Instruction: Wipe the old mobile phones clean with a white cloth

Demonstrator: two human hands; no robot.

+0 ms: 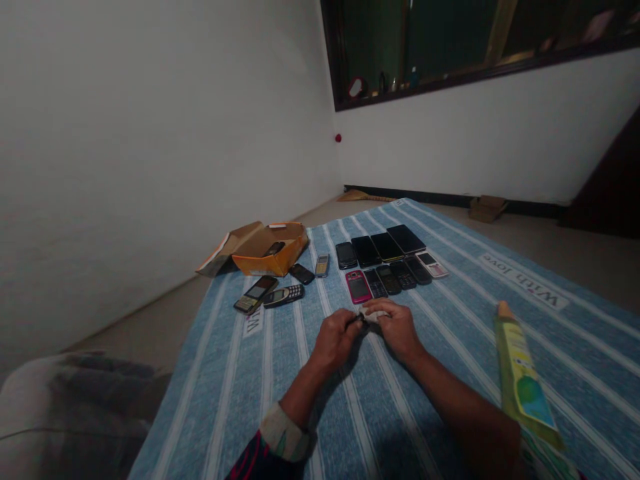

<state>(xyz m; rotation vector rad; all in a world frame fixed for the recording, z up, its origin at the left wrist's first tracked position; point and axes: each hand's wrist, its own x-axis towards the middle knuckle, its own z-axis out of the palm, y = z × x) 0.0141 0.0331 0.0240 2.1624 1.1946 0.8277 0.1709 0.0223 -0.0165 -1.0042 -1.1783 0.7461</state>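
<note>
Over the near middle of the blue striped cloth, my left hand (336, 339) is closed around a small dark object (359, 317), mostly covered by the fingers. From the other side, my right hand (400, 330) pinches a crumpled whitish cloth (375, 316) against it. Just beyond my hands lies a pink phone (358, 287), first in a row of keypad phones such as a black one (389, 279) and a white-and-pink one (433, 264). Behind them is a row of dark phones (366, 251). Several loose phones, including a navy keypad phone (284, 295), lie to the left.
An open orange cardboard box (263, 265) with a phone (275, 249) inside stands at the far left of the striped bed or table cover (465, 320). A yellow-green bottle (525, 380) lies at right. A flattened carton (487, 209) is on the floor by the wall.
</note>
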